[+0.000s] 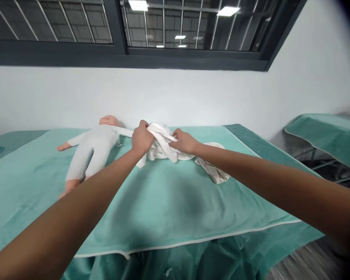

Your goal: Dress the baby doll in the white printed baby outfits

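Note:
Both my hands grip a bunched white cloth garment (162, 144) over the middle of the bed's far half. My left hand (142, 136) is closed around its upper left part. On the right side, my right hand (184, 141) pinches a fold of the same garment. The lower folds hang close to the green cover; whether they touch it I cannot tell. A baby doll (95, 142) in a white long-sleeved suit lies on its back to the left, one arm reaching toward my left hand. Partly behind my right forearm rests another crumpled pale cloth (212, 169).
A light green sheet (163, 217) with white piping covers the bed, over a darker green drape (198, 256). Behind it stands a white wall (192, 97) below a dark-framed window (192, 58). Another green-covered bed (326, 136) is at the right.

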{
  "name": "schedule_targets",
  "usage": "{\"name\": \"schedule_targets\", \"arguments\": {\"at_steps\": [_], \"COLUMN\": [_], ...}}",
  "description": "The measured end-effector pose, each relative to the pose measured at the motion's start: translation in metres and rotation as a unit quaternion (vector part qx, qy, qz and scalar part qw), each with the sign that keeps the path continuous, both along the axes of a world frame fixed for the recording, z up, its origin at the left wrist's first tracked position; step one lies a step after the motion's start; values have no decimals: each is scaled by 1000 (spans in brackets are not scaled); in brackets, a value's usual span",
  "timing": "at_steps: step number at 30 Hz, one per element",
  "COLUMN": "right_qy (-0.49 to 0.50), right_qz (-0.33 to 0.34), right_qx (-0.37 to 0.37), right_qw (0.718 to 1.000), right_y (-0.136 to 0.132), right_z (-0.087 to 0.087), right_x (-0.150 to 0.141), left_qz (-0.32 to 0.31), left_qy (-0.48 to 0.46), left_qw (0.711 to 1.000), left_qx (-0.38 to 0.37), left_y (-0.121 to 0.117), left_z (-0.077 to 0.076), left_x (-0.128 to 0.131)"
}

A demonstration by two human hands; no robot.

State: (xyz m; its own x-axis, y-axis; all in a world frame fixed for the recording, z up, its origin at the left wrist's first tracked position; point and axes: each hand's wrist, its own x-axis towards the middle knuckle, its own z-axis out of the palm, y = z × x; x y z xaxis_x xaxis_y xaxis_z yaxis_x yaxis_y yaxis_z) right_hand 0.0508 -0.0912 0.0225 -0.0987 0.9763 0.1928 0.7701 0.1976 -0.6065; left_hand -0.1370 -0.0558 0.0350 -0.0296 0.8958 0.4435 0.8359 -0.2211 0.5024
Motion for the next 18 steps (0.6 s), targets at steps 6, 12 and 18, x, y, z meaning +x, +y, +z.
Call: {"name": "schedule_targets", "arguments": {"at_steps": [6,12,18], "right_qy": [161,526,549], "right_qz": [13,121,320], "right_qx": [-44,-112,-281], "right_qw": [986,834,719], "right_y": [-26,-56,-67], "right_z": [-13,-32,-53], "right_x": [14,-24,-68], "left_qz": [-119,-264,-185], "left_qy": [-195,-26,-60], "left_qw": [974,961,980], "left_qx": [-10,82,32], "left_y": [-43,-90,-114], "left_z": [15,-9,-60], "left_x": [47,19,-62]}}
